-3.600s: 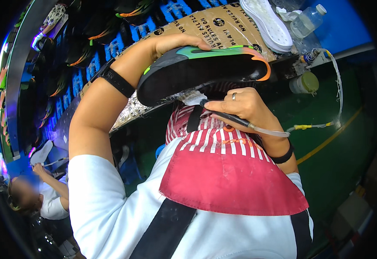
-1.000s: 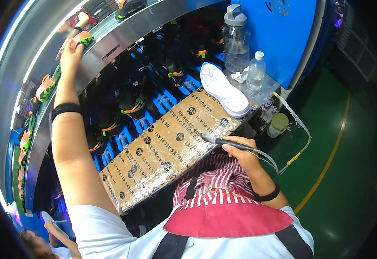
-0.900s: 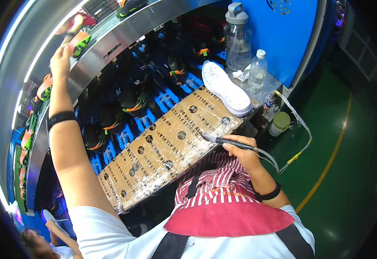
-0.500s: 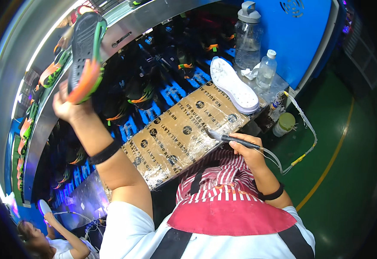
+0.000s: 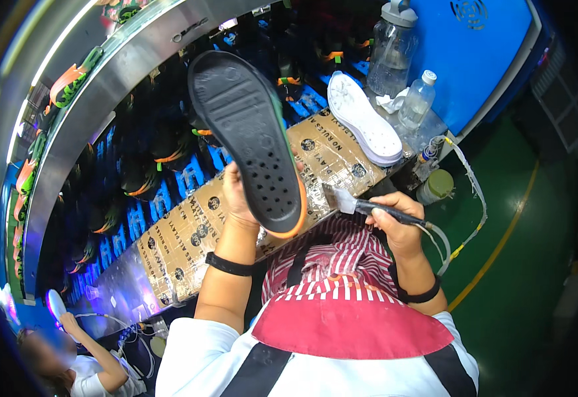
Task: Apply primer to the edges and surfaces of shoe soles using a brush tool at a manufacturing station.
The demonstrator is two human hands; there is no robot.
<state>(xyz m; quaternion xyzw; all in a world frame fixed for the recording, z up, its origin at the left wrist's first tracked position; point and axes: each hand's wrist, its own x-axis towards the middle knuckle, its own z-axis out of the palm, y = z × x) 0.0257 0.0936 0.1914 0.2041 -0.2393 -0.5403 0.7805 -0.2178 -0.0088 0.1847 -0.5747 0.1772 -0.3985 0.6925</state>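
My left hand (image 5: pixel 237 192) grips a shoe sole (image 5: pixel 246 126) by its edge. The sole's black inner face, with small holes toward the near end, is turned to me; its rim is orange and green. In my right hand (image 5: pixel 398 221) is a black-handled brush (image 5: pixel 361 205) with a wide pale head and a tube trailing from its handle. The bristles are close to the sole's lower end, apart from it. Beyond the brush, a white sole (image 5: pixel 363 119) lies on the cardboard-covered bench (image 5: pixel 189 241).
A large clear jug (image 5: pixel 391 53), a small bottle (image 5: pixel 418 99) and crumpled tissue (image 5: pixel 393 100) stand at the bench's right end. Below hangs a green-lidded container (image 5: pixel 436 186). Shoe parts ride a rack (image 5: pixel 183 178) behind. A co-worker (image 5: pixel 97 364) sits at lower left.
My left hand has brought the black sole from the upper left down in front of me, turning its inner face up. The brush has shifted slightly right.
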